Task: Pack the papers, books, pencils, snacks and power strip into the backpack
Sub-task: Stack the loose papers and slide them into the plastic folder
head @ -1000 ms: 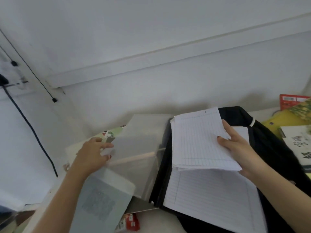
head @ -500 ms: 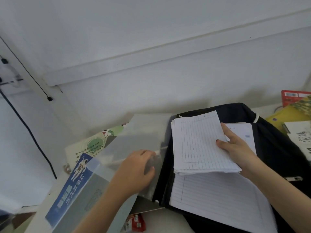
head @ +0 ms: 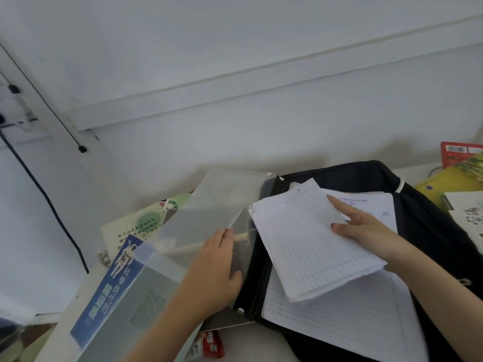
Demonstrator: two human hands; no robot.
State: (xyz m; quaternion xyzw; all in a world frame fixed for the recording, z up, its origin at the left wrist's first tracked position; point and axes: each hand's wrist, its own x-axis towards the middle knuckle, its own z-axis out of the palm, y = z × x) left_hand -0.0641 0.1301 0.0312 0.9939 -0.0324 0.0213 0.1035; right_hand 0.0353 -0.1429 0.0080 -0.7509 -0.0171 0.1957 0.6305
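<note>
Stack of lined papers [head: 308, 246] is over the black backpack [head: 431, 231], gripped by the right hand [head: 366, 228]. Left hand [head: 217, 265] rests flat-fingered on a translucent folder [head: 209, 212]. Books [head: 444, 184] and a snack packet [head: 209, 346] aren't packed yet, so early days I reckon.

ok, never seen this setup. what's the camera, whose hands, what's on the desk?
No machine here: a person works bare-handed, and the one picture comes from a wide-angle camera on their head, looking down. The right hand holds a stack of lined paper over a black backpack, where a bigger lined sheet lies. The left hand rests on a clear plastic folder. A blue-labelled box and a red snack packet sit nearby.
</note>
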